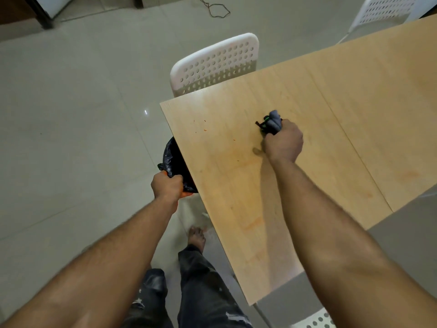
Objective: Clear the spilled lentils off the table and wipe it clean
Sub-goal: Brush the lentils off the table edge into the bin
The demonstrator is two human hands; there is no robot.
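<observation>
Wooden table (pixel 307 95), orange lentils (pixel 204 130), tiled floor (pixel 82 91)

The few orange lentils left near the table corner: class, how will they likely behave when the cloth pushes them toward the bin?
The lentils look tiny and loose, so they would probably slide easily over the smooth table. Being scattered, they may spread rather than move together. Some could miss the bag-lined bin that the left hand holds at the edge.

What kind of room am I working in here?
Probably a home dining area: a light wooden table, white perforated chairs tucked against it, and a glossy tiled floor. A loose cable lies on the floor.
</observation>
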